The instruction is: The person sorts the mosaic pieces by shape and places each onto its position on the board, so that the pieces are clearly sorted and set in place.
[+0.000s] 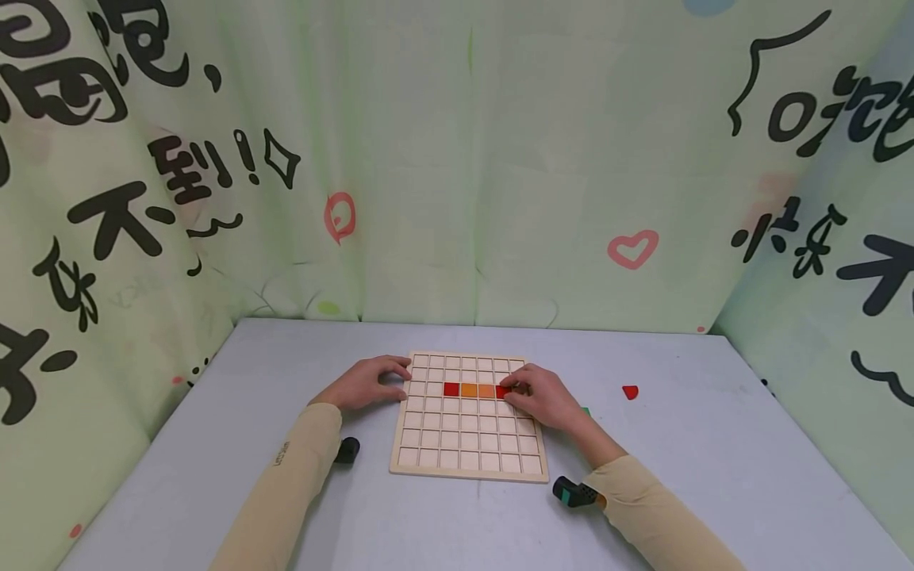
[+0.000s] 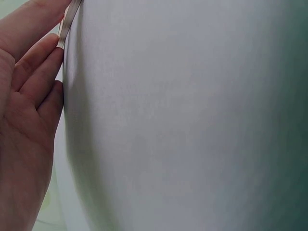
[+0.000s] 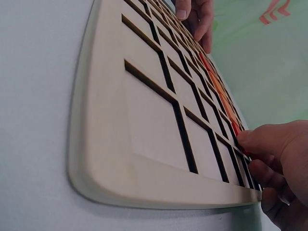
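A pale wooden grid board [image 1: 428,457] lies flat on the table. One row holds a red tile [image 1: 451,389], two orange tiles [image 1: 478,390] and, to their right, another red tile [image 1: 502,392]. My right hand [image 1: 546,398] has thumb and index finger at that right-hand red tile, partly covering it; in the right wrist view the thumb meets the red tile [image 3: 236,129] in its cell. At the board's upper left edge, my left hand [image 1: 367,382] rests its fingertips and thumb against the frame. Nearly straight left fingers [image 2: 41,77] touch the edge in the left wrist view.
A loose red piece [image 1: 630,392] lies on the white table [image 1: 685,460] to the right of the board. Something green [image 1: 586,411] shows partly behind my right wrist. Printed curtains [image 1: 428,159] stand behind and beside the table.
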The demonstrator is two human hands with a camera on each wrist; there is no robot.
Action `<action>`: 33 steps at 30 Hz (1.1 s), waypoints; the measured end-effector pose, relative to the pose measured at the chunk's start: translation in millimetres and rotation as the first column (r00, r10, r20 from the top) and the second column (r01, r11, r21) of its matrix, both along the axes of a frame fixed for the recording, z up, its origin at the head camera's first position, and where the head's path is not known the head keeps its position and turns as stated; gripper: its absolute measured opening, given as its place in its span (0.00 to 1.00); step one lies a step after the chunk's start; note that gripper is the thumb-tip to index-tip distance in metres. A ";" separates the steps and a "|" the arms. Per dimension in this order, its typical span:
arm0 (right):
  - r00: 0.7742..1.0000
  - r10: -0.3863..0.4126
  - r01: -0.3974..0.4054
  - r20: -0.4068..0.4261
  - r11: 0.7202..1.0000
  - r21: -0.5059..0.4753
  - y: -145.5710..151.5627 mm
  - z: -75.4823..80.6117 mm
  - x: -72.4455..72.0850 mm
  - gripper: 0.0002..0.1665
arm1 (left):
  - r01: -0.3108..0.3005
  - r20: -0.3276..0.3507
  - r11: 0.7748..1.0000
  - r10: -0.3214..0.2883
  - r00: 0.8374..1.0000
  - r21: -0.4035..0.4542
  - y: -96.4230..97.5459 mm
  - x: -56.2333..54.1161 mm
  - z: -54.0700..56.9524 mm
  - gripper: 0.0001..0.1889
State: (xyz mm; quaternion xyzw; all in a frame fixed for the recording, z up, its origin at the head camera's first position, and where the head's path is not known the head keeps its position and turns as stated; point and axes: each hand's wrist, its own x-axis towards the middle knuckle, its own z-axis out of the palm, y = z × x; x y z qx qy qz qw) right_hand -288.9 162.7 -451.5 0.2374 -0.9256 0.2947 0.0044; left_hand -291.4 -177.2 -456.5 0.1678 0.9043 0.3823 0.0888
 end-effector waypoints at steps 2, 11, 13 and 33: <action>1.000 0.001 -0.001 -0.004 1.000 -0.001 0.0 -0.5 -0.2 0.11 | 0.000 0.000 1.000 0.000 1.000 -0.001 0.1 0.0 0.3 0.13; 1.000 -0.001 0.001 -0.020 1.000 -0.013 1.9 -3.0 -0.3 0.11 | 0.004 -0.004 1.000 -0.004 1.000 -0.005 0.3 0.2 -0.2 0.13; 1.000 0.002 -0.002 -0.027 1.000 -0.017 2.4 -3.5 -0.4 0.11 | 0.007 -0.005 1.000 -0.007 1.000 -0.003 -0.1 0.2 -0.1 0.13; 0.999 -0.025 0.025 -0.023 0.999 -0.024 1.9 -5.1 -0.5 0.12 | -0.001 -0.007 1.000 0.000 1.000 -0.012 0.0 2.2 3.3 0.13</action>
